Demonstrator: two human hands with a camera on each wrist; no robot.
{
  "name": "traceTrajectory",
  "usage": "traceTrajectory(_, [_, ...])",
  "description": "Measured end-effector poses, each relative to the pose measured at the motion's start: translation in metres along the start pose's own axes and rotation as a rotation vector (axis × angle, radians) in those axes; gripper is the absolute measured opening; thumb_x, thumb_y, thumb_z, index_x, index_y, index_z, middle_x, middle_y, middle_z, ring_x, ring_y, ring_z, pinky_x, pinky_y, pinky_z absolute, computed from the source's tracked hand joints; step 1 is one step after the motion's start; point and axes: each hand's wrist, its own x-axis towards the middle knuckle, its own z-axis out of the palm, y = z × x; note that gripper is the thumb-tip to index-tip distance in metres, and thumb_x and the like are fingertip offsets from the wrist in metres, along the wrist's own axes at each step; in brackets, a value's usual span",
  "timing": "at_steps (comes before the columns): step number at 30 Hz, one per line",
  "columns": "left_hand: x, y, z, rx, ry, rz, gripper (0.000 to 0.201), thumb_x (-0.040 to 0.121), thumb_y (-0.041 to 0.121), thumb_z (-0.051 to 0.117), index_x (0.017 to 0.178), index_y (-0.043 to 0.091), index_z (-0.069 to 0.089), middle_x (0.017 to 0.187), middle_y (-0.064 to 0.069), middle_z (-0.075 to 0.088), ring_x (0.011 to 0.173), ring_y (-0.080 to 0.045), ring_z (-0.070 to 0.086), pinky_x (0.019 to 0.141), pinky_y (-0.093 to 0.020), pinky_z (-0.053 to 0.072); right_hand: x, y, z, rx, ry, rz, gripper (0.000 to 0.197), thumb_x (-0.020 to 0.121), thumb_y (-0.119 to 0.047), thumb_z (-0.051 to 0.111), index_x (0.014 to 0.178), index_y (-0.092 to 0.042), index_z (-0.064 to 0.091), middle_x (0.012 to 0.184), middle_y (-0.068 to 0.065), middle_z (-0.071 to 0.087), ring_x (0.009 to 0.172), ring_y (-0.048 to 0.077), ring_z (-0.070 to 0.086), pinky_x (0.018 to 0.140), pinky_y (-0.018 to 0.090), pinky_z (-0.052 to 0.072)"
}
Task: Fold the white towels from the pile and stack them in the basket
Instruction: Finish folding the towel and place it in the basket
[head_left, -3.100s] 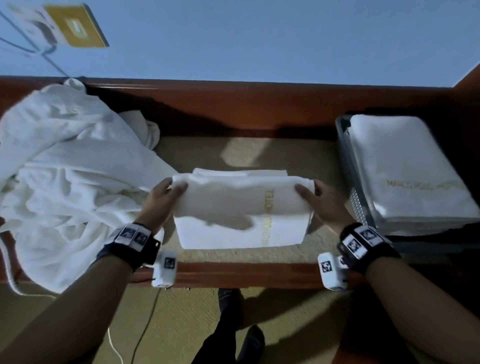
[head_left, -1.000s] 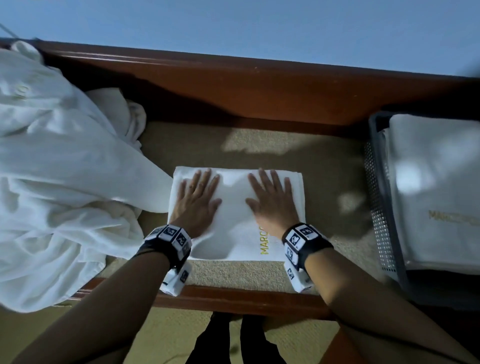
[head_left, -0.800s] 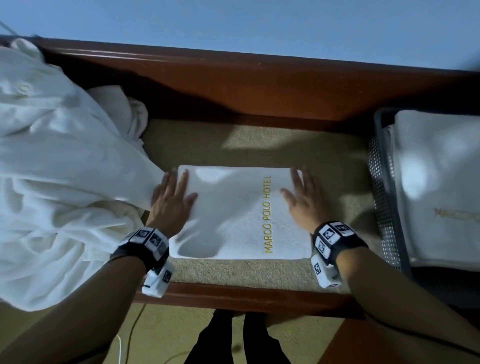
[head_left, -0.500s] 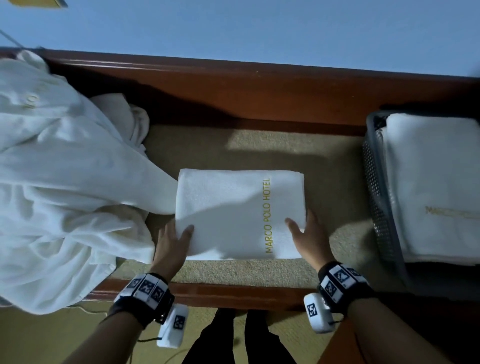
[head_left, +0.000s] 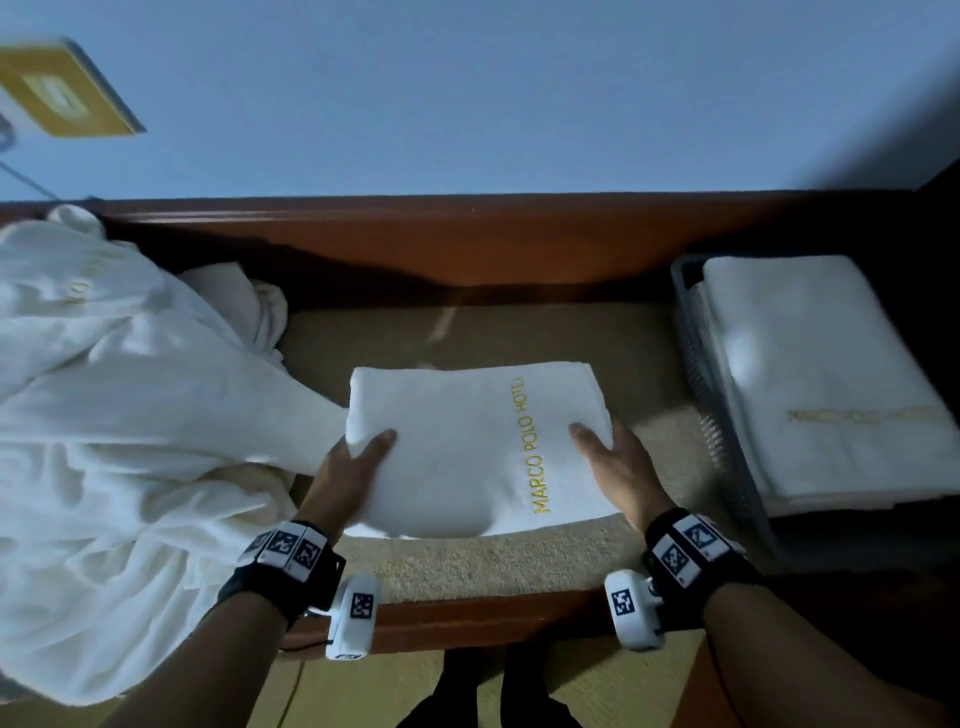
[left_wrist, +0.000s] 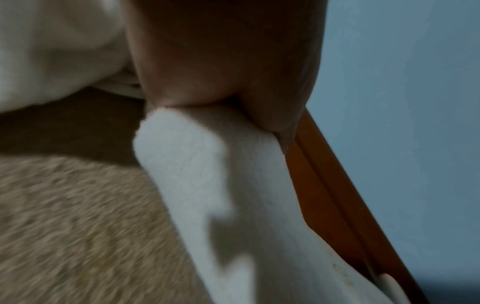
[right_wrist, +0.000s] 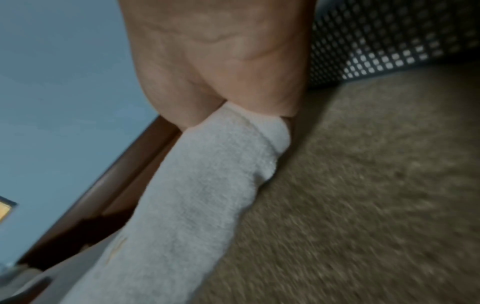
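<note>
Obs. Largest item: the pile (head_left: 119, 441) of unfolded white towels, heaped on the left of the carpeted ledge (head_left: 493, 564), one flap touching the left edge of the towel I hold.

Next: the basket (head_left: 693, 332), dark mesh, at the right end of the ledge. A stack of folded towels (head_left: 821, 379) sits in it and rises above the rim; gold lettering faces up.

Next: the folded towel (head_left: 467, 447), middle of the ledge, between pile and basket. Gold lettering runs near to far along its right part. The near edge looks raised off the carpet; the far edge may rest on it, I cannot tell.

Grip. My left hand (head_left: 348, 480) clasps the left end, thumb on top, fingers underneath. My right hand (head_left: 618, 467) clasps the right end the same way. Both wrist views show the thick folded edge nipped in the crook of the thumb.

Judgement: fold done, carry to basket pending.

Risks:
- The middle is unsupported. If my hands drift apart or tilt, layers could slide and the fold could open.
- The pile's flap touches the left edge, so it may drag along as I lift.
- The stack is already proud of the rim. A crooked landing could tip the top towel or catch the mesh wall.
</note>
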Motion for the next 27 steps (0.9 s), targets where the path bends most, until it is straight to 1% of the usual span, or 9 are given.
traceTrajectory(4, [-0.006,0.059,0.01,0.095,-0.057,0.187,0.056,0.087,0.061,0.074,0.124,0.02,0.067,0.109,-0.002,0.078,0.092,-0.018,0.077,0.072,-0.033,0.062,-0.025,-0.025,-0.038,0.075,0.13,-0.125,0.038,0.099,-0.054,0.059,0.124,-0.025,0.059,0.114,-0.006,0.07,0.107,0.019,0.067,0.089,0.037,0.053])
traceTrajectory(7, [-0.004,0.113,0.036,0.131,-0.144,0.276,0.055,0.084,0.065,0.077,0.124,0.028,0.068,0.113,0.0,0.077,0.099,-0.023,0.076,0.083,-0.045,0.062,-0.044,-0.035,-0.074,0.106,0.318,-0.175,0.058,0.094,-0.068,0.048,0.132,-0.026,0.058,0.127,0.0,0.068,0.118,0.023,0.063,0.106,0.045,0.048])
traceTrajectory(12, [-0.014,0.212,0.126,0.316,-0.266,0.492,0.044,0.093,0.058,0.068,0.117,0.021,0.069,0.102,0.006,0.075,0.09,-0.017,0.073,0.073,-0.033,0.057,-0.071,-0.036,-0.149,0.291,0.535,-0.173,0.054,0.1,-0.066,0.041,0.118,-0.02,0.062,0.112,0.003,0.069,0.104,0.022,0.065,0.099,0.048,0.052])
traceTrajectory(15, [-0.023,0.262,0.194,0.422,-0.384,0.577,0.033,0.099,0.045,0.066,0.119,0.019,0.067,0.099,0.003,0.074,0.086,-0.016,0.072,0.066,-0.029,0.055,-0.08,-0.024,-0.194,0.401,0.644,-0.157,0.035,0.106,-0.051,0.047,0.119,-0.021,0.059,0.106,0.0,0.069,0.098,0.019,0.066,0.093,0.045,0.055])
traceTrajectory(18, [-0.034,0.304,0.261,0.524,-0.525,0.56,0.019,0.099,0.021,0.057,0.114,0.017,0.067,0.093,-0.003,0.073,0.077,-0.022,0.069,0.052,-0.025,0.051,-0.081,-0.006,-0.239,0.529,0.73,-0.112,0.039,0.097,-0.054,0.054,0.12,-0.023,0.06,0.111,0.003,0.07,0.1,0.024,0.067,0.095,0.048,0.055])
traceTrajectory(20, [-0.036,0.327,0.307,0.587,-0.564,0.594,0.022,0.098,0.017,0.055,0.116,0.017,0.066,0.095,-0.004,0.074,0.084,-0.024,0.071,0.057,-0.026,0.054,-0.077,0.009,-0.264,0.583,0.754,-0.074,0.038,0.1,-0.047,0.059,0.125,-0.019,0.061,0.117,0.008,0.07,0.102,0.026,0.067,0.094,0.046,0.055])
traceTrajectory(22, [-0.03,0.346,0.354,0.653,-0.553,0.675,0.028,0.097,0.02,0.058,0.124,0.018,0.066,0.104,-0.003,0.073,0.095,-0.025,0.07,0.073,-0.031,0.054,-0.07,0.024,-0.28,0.569,0.745,-0.043,0.035,0.1,-0.039,0.065,0.125,-0.015,0.063,0.117,0.009,0.071,0.102,0.026,0.068,0.092,0.046,0.056])
traceTrajectory(24, [-0.016,0.359,0.399,0.78,-0.522,0.798,0.028,0.097,0.023,0.061,0.124,0.018,0.066,0.108,-0.004,0.07,0.099,-0.028,0.067,0.082,-0.036,0.051,-0.064,0.035,-0.284,0.611,0.698,-0.041,0.04,0.086,-0.038,0.079,0.115,-0.015,0.065,0.111,0.008,0.075,0.102,0.028,0.071,0.09,0.049,0.058])
traceTrajectory(27, [0.009,0.363,0.462,0.988,-0.475,0.916,0.024,0.097,0.022,0.06,0.12,0.017,0.063,0.107,-0.005,0.065,0.104,-0.032,0.064,0.082,-0.036,0.046,-0.046,0.061,-0.28,0.705,0.532,0.026,0.065,0.059,-0.043,0.087,0.111,-0.01,0.066,0.108,0.006,0.078,0.104,0.027,0.074,0.092,0.052,0.06])
